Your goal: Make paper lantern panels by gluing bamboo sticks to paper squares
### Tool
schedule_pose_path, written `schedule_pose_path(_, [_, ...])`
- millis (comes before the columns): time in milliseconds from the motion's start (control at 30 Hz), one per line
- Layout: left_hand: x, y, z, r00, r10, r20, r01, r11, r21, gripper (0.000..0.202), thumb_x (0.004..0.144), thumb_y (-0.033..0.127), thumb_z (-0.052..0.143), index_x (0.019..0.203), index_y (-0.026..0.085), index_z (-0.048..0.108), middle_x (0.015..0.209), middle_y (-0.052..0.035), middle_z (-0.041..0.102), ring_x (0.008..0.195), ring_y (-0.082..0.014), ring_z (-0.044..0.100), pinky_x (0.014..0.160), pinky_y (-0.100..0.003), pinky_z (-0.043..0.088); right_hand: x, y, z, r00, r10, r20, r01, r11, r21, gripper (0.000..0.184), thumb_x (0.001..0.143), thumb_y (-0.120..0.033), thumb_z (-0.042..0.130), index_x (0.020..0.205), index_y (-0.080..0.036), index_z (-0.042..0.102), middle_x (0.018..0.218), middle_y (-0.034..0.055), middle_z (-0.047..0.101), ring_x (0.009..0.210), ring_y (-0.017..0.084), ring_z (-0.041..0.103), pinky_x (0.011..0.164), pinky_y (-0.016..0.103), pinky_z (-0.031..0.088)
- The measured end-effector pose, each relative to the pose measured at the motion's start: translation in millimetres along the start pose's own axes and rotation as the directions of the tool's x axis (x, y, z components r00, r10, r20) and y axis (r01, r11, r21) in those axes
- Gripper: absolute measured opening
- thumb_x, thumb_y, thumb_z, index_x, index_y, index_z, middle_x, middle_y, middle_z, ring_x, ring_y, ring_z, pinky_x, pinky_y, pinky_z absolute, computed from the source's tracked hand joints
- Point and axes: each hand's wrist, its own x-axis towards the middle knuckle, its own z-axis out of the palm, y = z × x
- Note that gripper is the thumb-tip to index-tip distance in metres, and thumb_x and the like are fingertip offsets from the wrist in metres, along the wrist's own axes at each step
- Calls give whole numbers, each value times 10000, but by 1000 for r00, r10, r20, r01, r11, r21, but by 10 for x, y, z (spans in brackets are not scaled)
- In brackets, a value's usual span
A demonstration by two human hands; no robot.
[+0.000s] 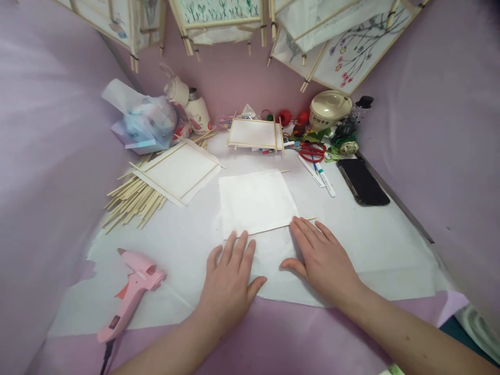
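Observation:
A white paper sheet (258,200) lies flat in the middle of the table, with a thin wooden stick (269,229) along its near edge. The stick's right end pokes out past the paper. My left hand (230,278) lies palm down, fingers spread, its fingertips at the near left part of that edge. At the near right corner, my right hand (322,255) rests with its fingers stretched out on the edge and the thumb apart. Both palms face the table, so what is under the fingertips is hidden.
A pink glue gun (135,291) lies at left, below a pile of wooden sticks (135,203) and a paper panel framed with sticks (179,169). Another framed panel (253,134) stands behind. At right are red scissors (312,152), markers (325,179) and a phone (363,181). Painted lanterns (222,13) hang above.

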Motion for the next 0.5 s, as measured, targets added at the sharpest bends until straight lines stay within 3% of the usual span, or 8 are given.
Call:
schedule_pose_path(167, [11,-22,-24,1000,-7,9,7,1000,-21,561,976,510,407,1366,122,516,1485,-208,460,1350,-330,462,968,-470,383,27,70,-30,1000,-9,-18,9,999,41,761,906,-660,406,1393,-78,472,1379,210,564,1261,321,539,1048,497,430])
schedule_pose_path(500, [17,6,-21,997,-8,74,11,999,-38,598,933,494,518,1416,145,472,1512,-237,408,1382,-373,415,1001,-496,405,47,73,-35,999,-41,-33,41,999,12,702,913,-602,467,1345,-51,511,1346,229,584,1217,327,570,1025,486,447])
